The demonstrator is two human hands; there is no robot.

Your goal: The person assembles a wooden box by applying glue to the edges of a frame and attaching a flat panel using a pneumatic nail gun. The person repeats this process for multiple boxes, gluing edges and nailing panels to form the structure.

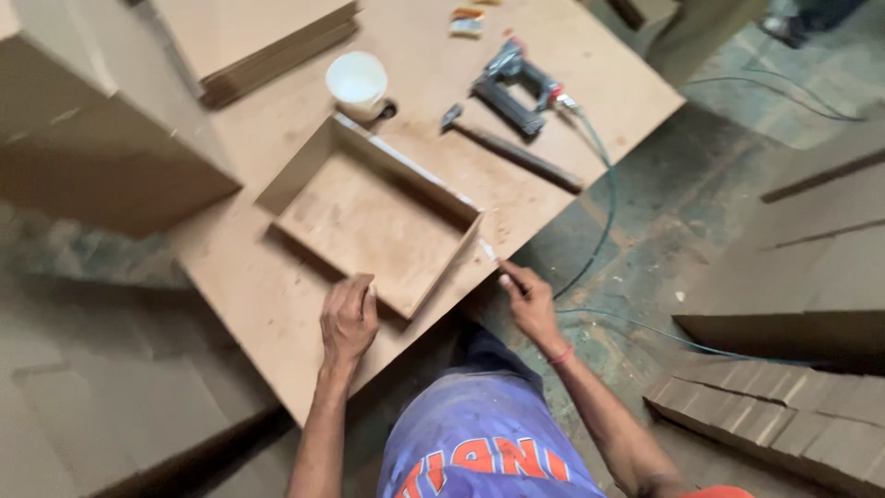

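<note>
one big board worktop, set diagonal in view, its near corner pointing at the person, right edge dropping off to floor by the teal hose. open room on the top is mostly the strip along the near-left edge and the patch between tray and tools; far-left is taken. two bulky board boxes: one overhanging the left side, one stack of flat sheets at the far edge. more cut panels lie on the floor right, well apart from the top. one shallow open wooden tray, four low walls, nothing in it, sits mid-top; its near corner is just beside the near edge. left hand lies flat, fingers together, pressed on the top and touching the tray's near wall. right hand pinches one small pale sliver at the tray's right corner, fingers closed on it; what it is, cannot tell. one nail gun on the hose, one hammer just beside it. one white cup beyond the tray's far wall, contents can't tell. one small packet at the far edge.
</note>
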